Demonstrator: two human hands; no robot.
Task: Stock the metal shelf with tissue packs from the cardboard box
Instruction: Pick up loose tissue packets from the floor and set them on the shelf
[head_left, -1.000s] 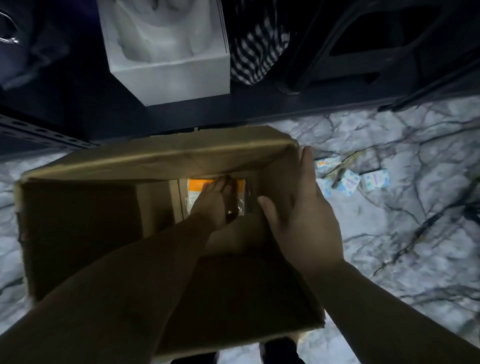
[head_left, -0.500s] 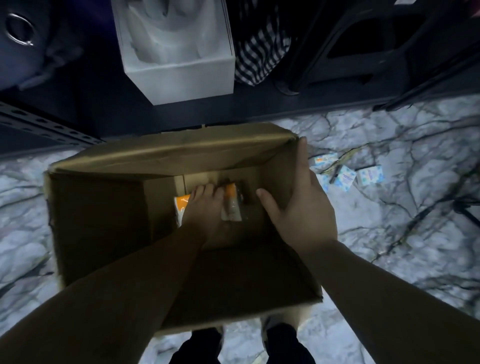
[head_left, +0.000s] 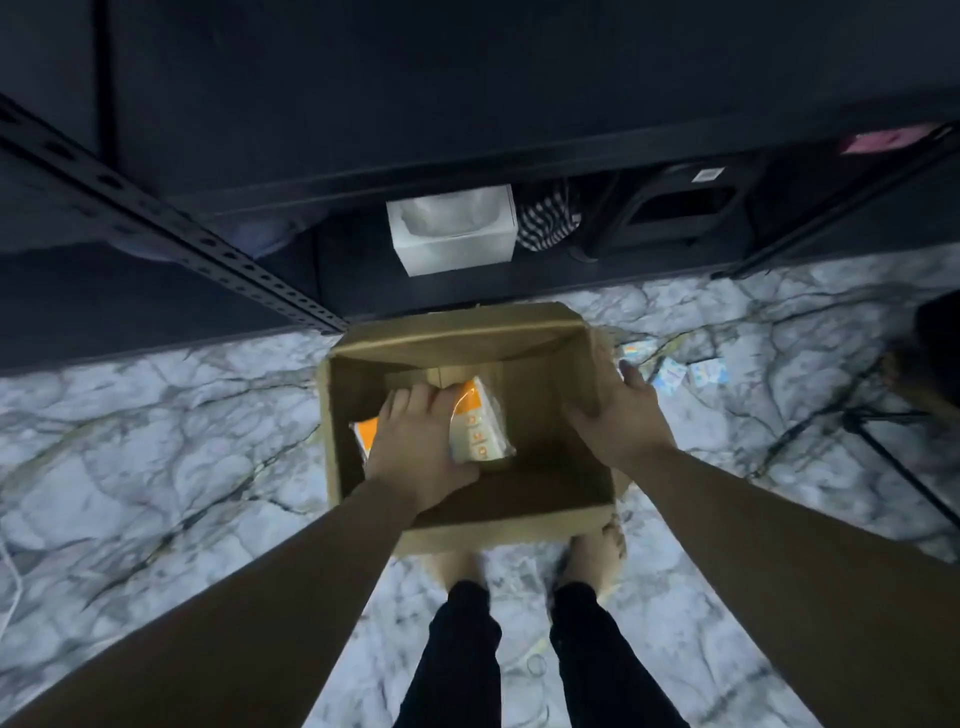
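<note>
From the head camera, looking down, a cardboard box (head_left: 470, 512) stands open on the marble floor (head_left: 156, 441), just in front of the dark metal shelf (head_left: 171, 236). The left hand (head_left: 415, 447) reaches inside the box and grips an orange-and-white tissue pack (head_left: 478, 421), fingers curled over its top and thumb under its near edge; the pack is tilted and sits within the box walls. The right hand (head_left: 621, 415) clasps the right wall of the box, thumb inside, fingers outside. On the lowest shelf level sit a white box (head_left: 454, 244) and a checked cloth (head_left: 548, 218) beside it. Small packets (head_left: 675, 371) lie scattered on the floor right of the box. The person's feet (head_left: 592, 566) touch the box's near side.
</note>
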